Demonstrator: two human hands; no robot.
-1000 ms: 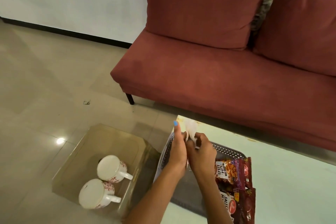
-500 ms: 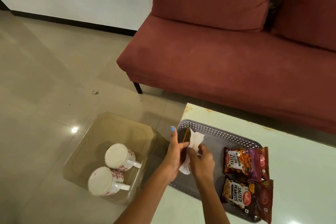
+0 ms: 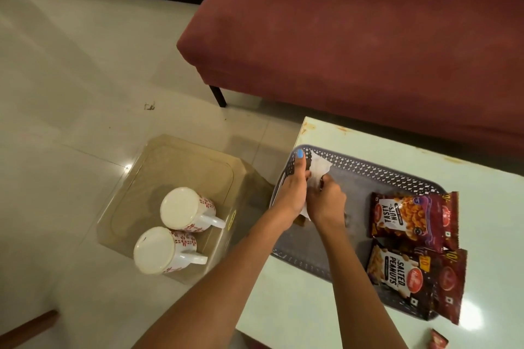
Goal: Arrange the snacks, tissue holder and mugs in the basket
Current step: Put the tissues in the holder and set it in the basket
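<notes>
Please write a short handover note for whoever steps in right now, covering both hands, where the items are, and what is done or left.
Left hand: gripping the tissue holder at the left end of the basket; the holder is mostly hidden by the hands.
Right hand: pinching the white tissue that sticks up from the holder.
Done: Tasty Nuts packet and Salted Peanuts packet lie at the basket's right end.
Left: release the tissue holder once it is settled, then bring over the two mugs, which stand upside down on the clear stool left of the table.
</notes>
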